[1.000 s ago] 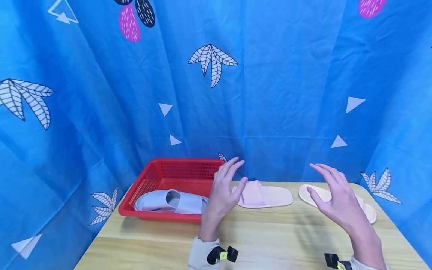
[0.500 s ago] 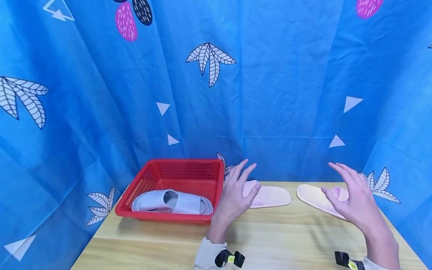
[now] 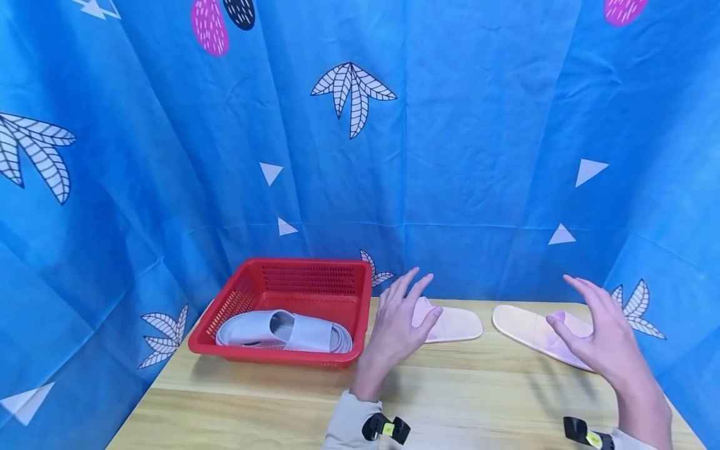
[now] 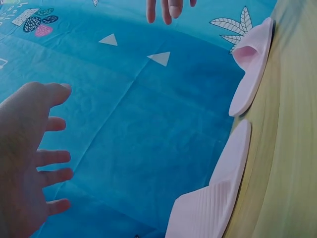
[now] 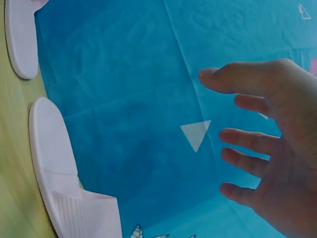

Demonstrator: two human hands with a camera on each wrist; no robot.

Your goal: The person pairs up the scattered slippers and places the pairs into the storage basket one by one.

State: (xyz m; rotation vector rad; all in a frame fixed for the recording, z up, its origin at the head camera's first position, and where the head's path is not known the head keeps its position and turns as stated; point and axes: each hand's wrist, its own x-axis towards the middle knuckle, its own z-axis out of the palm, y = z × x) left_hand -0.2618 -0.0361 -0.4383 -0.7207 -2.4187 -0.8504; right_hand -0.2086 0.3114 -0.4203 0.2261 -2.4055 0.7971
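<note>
Two pale pink slippers lie on the wooden table, heel ends pointing toward each other. In the head view my left hand [image 3: 396, 325] hovers in front of the left pink slipper [image 3: 458, 324] and hides its toe part. My right hand [image 3: 604, 340] is raised over the right pink slipper [image 3: 520, 322], covering part of its strap. Both hands are held up with fingers apart and touch nothing. The left wrist view shows the left pink slipper's ribbed strap [image 4: 205, 210]. A pair of light grey slippers [image 3: 309, 334] sits inside a red plastic basket [image 3: 281, 357].
The red basket stands at the table's left, close to my left forearm. A blue patterned curtain [image 3: 461, 156] hangs behind the table [image 3: 450, 387] and along both sides. Black straps with small yellow tags [image 3: 388, 429] are on both wrists.
Both hands have shifted to the right, the right one spreading farther from the left. More of the grey slippers and the basket's right side now shows. The slippers appear unmoved.
</note>
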